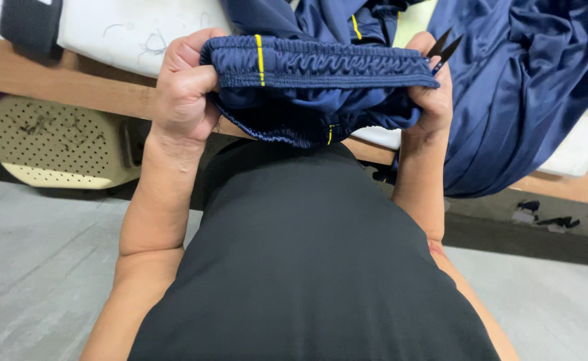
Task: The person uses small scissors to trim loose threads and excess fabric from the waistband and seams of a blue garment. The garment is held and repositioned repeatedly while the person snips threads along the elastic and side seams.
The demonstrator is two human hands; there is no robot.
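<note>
Both fists clamp the navy elastic waistband with yellow stitching point(321, 63) — left hand point(184, 90), right hand point(431, 93) also pinching black thread snips point(443, 48) — stretched, uncut.

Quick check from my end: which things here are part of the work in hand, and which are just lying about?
In hand:
left hand and right hand, stretching the waistband
snips, in the right grip

Lying about:
blue fabric pile
perforated beige cover
dark scraps on the floor
</note>
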